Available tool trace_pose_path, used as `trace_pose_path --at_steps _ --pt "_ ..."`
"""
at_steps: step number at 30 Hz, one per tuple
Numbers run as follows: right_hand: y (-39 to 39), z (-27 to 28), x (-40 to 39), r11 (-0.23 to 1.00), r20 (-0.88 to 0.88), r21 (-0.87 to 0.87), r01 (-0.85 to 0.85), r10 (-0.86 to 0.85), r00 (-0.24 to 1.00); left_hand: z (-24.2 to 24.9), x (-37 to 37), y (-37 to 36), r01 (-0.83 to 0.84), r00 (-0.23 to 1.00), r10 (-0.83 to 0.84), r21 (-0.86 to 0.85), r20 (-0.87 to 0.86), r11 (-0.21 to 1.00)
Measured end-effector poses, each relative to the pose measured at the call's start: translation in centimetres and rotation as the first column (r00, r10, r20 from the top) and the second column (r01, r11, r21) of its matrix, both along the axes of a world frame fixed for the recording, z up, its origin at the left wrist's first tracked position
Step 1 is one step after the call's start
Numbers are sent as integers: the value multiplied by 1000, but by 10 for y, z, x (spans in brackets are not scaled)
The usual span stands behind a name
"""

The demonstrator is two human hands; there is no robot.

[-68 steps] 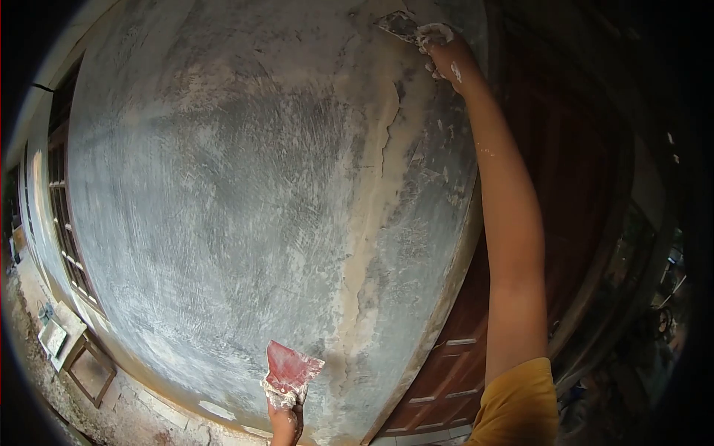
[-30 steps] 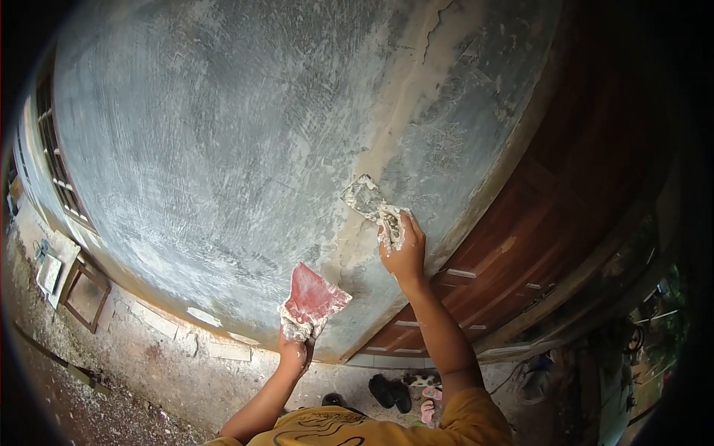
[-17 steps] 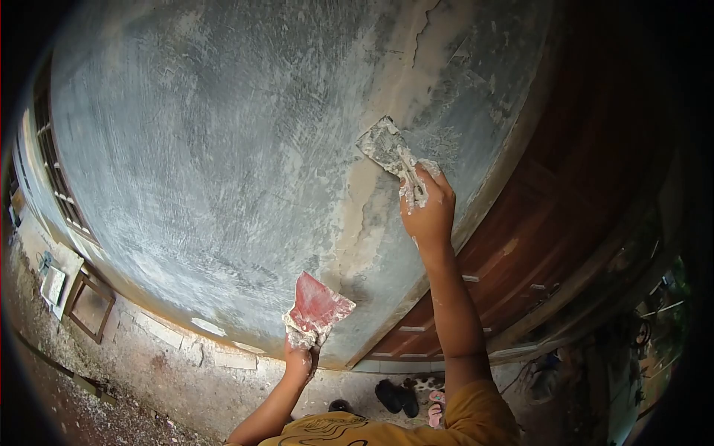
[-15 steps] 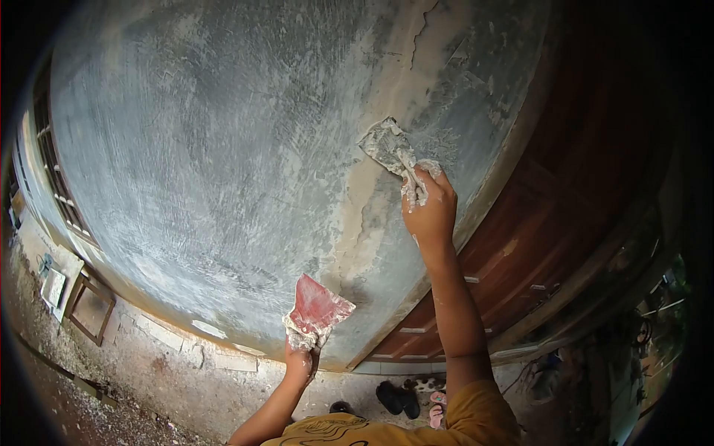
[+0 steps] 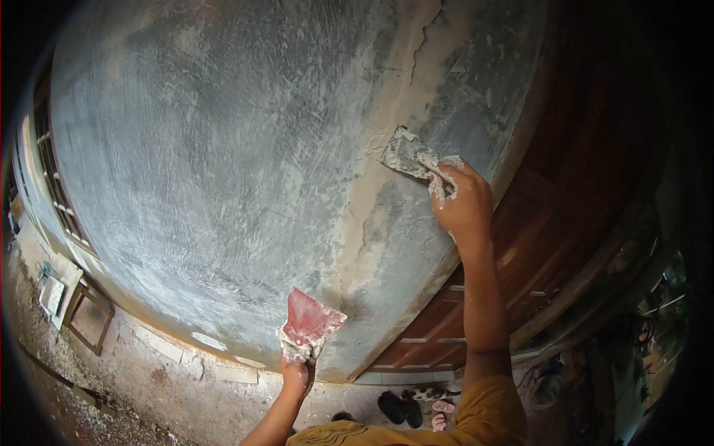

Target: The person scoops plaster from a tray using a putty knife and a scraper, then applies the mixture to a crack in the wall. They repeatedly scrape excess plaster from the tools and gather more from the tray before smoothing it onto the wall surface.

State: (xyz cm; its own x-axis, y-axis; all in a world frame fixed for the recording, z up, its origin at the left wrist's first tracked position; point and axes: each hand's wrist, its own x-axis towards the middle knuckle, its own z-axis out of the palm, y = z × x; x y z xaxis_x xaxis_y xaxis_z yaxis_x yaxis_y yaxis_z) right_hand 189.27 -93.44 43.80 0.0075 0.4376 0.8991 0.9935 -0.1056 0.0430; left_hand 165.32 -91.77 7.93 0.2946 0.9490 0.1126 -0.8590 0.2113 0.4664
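My right hand grips a putty knife caked in wet filler, its blade against the grey wall on a beige filled strip. Filler is smeared over the fingers of that hand. Lower down, my left hand holds a red scraper by its filler-covered base, with the blade pointing up in front of the wall. A jagged crack edge shows along the strip, above and below the putty knife.
A reddish-brown panelled door stands right of the wall. On the ground lie dark shoes, pink sandals and, at the left, a wooden frame. A barred window is at the far left.
My right hand and the putty knife have moved right and slightly down along the wall. My left hand with the red scraper has shifted a little down and left.
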Motion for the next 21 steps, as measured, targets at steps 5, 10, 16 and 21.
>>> trace_pose_path --at_steps 5,10,16,21 --pt "-5 19 -17 989 46 -80 -123 127 991 -7 -1 4 13 1000 -13 -12 2 1000" --pt "3 25 -17 993 99 -117 22 -11 995 0 5 1 47 998 -45 -35 47 998" --pt "-18 23 -21 989 26 -109 101 -98 995 9 0 -3 -17 1000 18 -63 17 998" --pt "4 7 -22 999 -20 -27 -35 35 999 -2 -2 -2 -9 1000 10 -49 21 999"
